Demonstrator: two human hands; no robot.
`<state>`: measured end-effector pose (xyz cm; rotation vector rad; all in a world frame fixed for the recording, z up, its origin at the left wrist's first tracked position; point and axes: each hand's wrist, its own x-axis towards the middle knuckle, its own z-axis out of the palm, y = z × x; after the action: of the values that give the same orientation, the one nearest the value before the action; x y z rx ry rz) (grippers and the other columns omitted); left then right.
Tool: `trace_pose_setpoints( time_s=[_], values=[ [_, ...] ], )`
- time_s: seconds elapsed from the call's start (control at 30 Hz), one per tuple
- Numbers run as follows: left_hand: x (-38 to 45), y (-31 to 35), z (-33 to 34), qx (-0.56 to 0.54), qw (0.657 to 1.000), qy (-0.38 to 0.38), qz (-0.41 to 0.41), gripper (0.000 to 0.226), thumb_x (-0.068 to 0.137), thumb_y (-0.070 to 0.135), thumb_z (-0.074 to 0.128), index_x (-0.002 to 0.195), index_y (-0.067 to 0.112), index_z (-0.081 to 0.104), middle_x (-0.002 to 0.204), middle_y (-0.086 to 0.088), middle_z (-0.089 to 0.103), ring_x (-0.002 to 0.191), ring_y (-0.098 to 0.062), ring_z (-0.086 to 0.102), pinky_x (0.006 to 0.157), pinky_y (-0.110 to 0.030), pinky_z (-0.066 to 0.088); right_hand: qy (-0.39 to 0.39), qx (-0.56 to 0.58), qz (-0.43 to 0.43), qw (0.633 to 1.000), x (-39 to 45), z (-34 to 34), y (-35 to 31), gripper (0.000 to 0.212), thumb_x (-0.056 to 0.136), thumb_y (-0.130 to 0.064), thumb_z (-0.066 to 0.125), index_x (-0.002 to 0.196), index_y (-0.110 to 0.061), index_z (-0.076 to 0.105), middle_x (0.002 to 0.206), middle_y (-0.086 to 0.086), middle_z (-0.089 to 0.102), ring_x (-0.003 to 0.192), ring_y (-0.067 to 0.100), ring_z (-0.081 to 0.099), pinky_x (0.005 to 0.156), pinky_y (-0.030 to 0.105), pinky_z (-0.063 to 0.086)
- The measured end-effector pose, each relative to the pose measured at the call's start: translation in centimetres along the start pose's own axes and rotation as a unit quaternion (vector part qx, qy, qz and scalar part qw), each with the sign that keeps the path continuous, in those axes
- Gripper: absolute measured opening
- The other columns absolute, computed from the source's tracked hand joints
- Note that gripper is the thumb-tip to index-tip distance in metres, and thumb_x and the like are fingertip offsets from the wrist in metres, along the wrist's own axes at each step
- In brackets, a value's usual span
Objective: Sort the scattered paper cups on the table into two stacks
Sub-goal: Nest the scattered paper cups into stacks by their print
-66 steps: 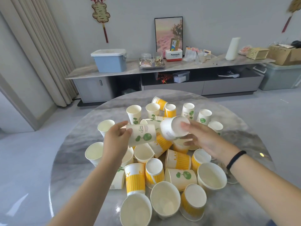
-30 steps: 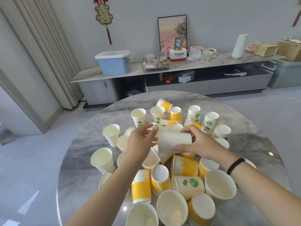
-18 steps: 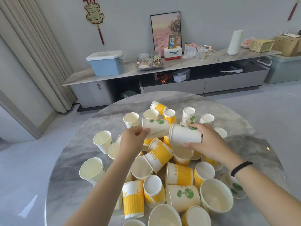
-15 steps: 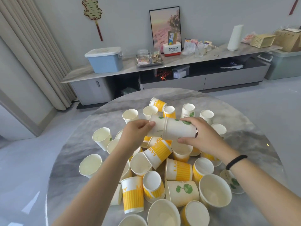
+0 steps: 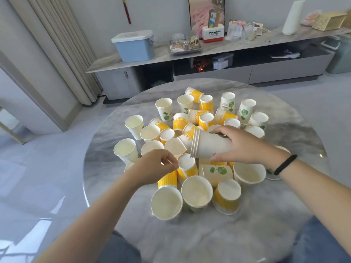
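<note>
Half a second ago both hands held the nested cups (image 5: 209, 146) up between them; now only the right hand (image 5: 245, 147) grips that small stack, fingers and thumb curled round its body, the stack lying on its side with its three rims pointing toward the left hand. The left hand (image 5: 155, 168) has let go and dropped lower and nearer the person, its fingers loosely curled with the tips drawn together, holding nothing that can be seen, just above a yellow striped cup (image 5: 187, 168) standing upside down. The head has also tipped down, so more of the near edge of the desk (image 5: 218, 242) shows.

The loose cups (image 5: 190, 118) lie mostly beyond and between the hands: some upright, some inverted, some on their sides, white ones with green leaf prints mixed with yellow striped ones. Three more sit nearer than the hands, two open-mouthed and one upside down. A black band (image 5: 284, 165) circles the right wrist.

The desk is round with a grey marbled top. Beyond it, against the wall, runs a low cabinet (image 5: 209, 73) carrying a blue lidded box (image 5: 134, 45), a tray, a framed picture and small clutter. A curtain (image 5: 62, 44) hangs beyond the left hand.
</note>
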<state>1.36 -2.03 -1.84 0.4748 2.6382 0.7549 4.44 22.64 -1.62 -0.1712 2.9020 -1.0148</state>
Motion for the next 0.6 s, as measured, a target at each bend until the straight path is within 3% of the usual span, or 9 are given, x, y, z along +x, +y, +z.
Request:
trace_pose_setpoints(
  time_s=[0.1,0.17,0.23,0.33,0.43,0.53,0.6],
  values=[
    [-2.2,-1.4,0.5,0.104,0.990,-0.085,-0.035,0.028,0.080,0.036,0.068,0.106,0.026,0.068,0.102,0.003,0.062,0.092,-0.013,0.058,0.086,-0.026,0.046,-0.024,0.058,0.008,0.998,-1.3,0.6,-0.8,0.054,0.067,-0.042,0.077,0.111,-0.030,0.048,0.104,-0.013,0.057,0.091,0.006,0.058,0.075,0.024,0.050],
    [-2.8,-2.1,1.0,0.118,0.988,-0.094,-0.045,0.031,0.081,0.035,0.068,0.110,0.023,0.068,0.107,0.001,0.066,0.098,-0.016,0.060,0.087,-0.027,0.046,-0.038,0.126,0.021,0.991,-1.8,1.2,-1.5,0.056,0.068,-0.045,0.077,0.113,-0.030,0.047,0.103,-0.014,0.058,0.093,0.004,0.059,0.072,0.020,0.048],
    [-3.0,-2.8,1.5,0.109,0.990,-0.075,-0.054,0.028,0.082,0.030,0.066,0.107,0.018,0.071,0.098,0.001,0.067,0.090,-0.015,0.059,0.082,-0.026,0.047,-0.045,0.190,0.028,0.980,-2.2,2.1,-2.0,0.061,0.068,-0.044,0.076,0.118,-0.030,0.045,0.107,-0.013,0.058,0.098,0.005,0.060,0.077,0.022,0.051],
    [-3.2,-3.6,1.6,0.052,0.995,-0.038,-0.071,0.021,0.081,0.023,0.066,0.097,0.012,0.075,0.082,-0.002,0.068,0.069,-0.013,0.058,0.064,-0.021,0.049,-0.060,0.244,0.020,0.968,-2.6,3.8,-3.0,0.060,0.070,-0.037,0.077,0.120,-0.032,0.043,0.114,-0.009,0.058,0.103,0.006,0.059,0.085,0.026,0.051],
    [-3.4,-4.3,1.3,-0.034,0.997,-0.007,-0.072,0.018,0.083,0.019,0.064,0.094,0.008,0.073,0.084,-0.011,0.072,0.061,-0.014,0.062,0.044,-0.015,0.046,-0.072,0.274,0.006,0.959,-2.4,5.7,-4.2,0.074,0.063,-0.039,0.079,0.127,-0.030,0.042,0.121,-0.007,0.059,0.109,0.008,0.059,0.092,0.032,0.051],
    [-3.6,-4.9,0.8,-0.121,0.988,-0.005,-0.095,0.019,0.089,0.018,0.055,0.093,0.007,0.070,0.084,-0.009,0.069,0.064,-0.013,0.066,0.049,-0.019,0.054,-0.079,0.254,-0.028,0.964,-1.9,7.9,-5.3,0.075,0.067,-0.034,0.080,0.128,-0.035,0.037,0.127,-0.014,0.055,0.116,0.005,0.054,0.098,0.029,0.047],
    [-3.9,-5.1,0.2,-0.192,0.973,-0.008,-0.127,0.023,0.092,0.020,0.050,0.097,0.006,0.067,0.086,-0.009,0.065,0.067,-0.017,0.067,0.059,-0.026,0.059,-0.074,0.232,-0.045,0.969,-1.5,8.9,-6.1,0.076,0.068,-0.032,0.080,0.125,-0.041,0.031,0.123,-0.025,0.049,0.115,-0.007,0.047,0.096,0.012,0.039]
  ],
)
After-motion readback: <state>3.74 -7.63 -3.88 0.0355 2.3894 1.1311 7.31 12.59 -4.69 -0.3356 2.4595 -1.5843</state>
